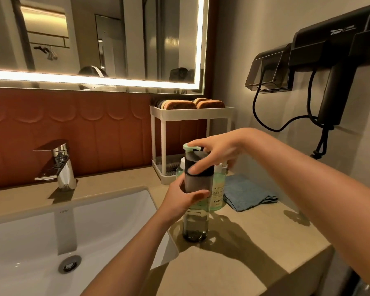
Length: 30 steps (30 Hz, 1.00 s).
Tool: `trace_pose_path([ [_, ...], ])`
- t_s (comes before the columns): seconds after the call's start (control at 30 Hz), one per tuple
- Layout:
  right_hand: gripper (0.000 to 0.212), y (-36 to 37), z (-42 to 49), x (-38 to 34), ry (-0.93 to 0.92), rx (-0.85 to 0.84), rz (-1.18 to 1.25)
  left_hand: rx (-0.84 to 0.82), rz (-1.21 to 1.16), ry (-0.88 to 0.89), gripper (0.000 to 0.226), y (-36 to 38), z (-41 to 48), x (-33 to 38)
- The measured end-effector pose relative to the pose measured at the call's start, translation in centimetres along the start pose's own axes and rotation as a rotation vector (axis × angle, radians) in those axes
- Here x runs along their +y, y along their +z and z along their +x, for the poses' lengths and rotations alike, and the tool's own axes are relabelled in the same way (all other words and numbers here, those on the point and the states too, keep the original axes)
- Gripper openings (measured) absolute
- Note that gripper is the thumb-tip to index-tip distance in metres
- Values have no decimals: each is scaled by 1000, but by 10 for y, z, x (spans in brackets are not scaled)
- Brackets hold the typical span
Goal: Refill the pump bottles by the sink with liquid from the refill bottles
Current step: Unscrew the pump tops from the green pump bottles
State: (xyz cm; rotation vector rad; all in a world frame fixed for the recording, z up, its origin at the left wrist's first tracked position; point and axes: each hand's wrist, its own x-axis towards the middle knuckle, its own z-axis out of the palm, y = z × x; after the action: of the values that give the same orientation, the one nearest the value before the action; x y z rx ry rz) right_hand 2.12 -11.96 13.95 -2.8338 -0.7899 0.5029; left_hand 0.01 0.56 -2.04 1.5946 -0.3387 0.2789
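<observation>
Bare forearms are seen nearest, reaching over the white basin (51, 221) to the beige stone surface (254, 242), where a tall smoky-grey translucent pump bottle (195, 227) stands upright. Its body is gripped by the left hand (179, 197); the right hand (218, 152) is closed from above on the dark cap, in line with the vertical axis. A green refill bottle (218, 189) stands just behind.

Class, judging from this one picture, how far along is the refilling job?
Done: nothing shows as finished; the dark bottle on the counter holds only a little liquid at its base. In hand: the left hand steadies its body while the right hand works its top. Left: pouring, closing, and the green bottles behind.
</observation>
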Motion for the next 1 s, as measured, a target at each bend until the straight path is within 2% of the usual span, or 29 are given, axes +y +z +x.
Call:
trace_pose_path([
  [0.13, 94, 13, 9, -13, 126, 279, -299, 14, -8, 0, 41, 2, -1, -1],
  [0.2, 85, 15, 12, -19, 101, 349, -348, 25, -9, -8, 42, 2, 0, -1],
  [0.27, 67, 11, 11, -23, 69, 310, -318, 30, 8, -15, 42, 3, 0, -1],
  [0.37, 49, -2, 6, -25, 45, 107, -253, 25, 25, -28, 40, 2, 0, -1],
  [0.4, 49, -5, 4, -25, 35, 42, -227, 25, 26, -31, 38, 2, 0, -1],
  [0.47, 66, -10, 1, -25, 27, -35, -177, 30, 29, -35, 37, 2, -1, -1],
  [0.53, 82, -10, -1, -28, 59, -27, -143, 15, 32, -22, 40, 1, -2, 0],
  [0.67, 89, -2, 5, -34, 192, 65, -286, 17, -15, -21, 42, 2, -2, 1],
  [0.73, 83, 2, 10, -34, 195, 117, -281, 22, -12, -20, 43, 3, -1, 0],
  [0.8, 67, 3, 12, -31, 150, 168, -286, 24, 7, -9, 43, 3, -1, -1],
  [0.9, 57, -3, 10, -31, 110, 76, -298, 31, 44, -16, 42, 2, 0, -1],
  [1.0, 63, -10, 6, -33, 65, -43, -284, 19, 51, -25, 40, 2, 0, -3],
])
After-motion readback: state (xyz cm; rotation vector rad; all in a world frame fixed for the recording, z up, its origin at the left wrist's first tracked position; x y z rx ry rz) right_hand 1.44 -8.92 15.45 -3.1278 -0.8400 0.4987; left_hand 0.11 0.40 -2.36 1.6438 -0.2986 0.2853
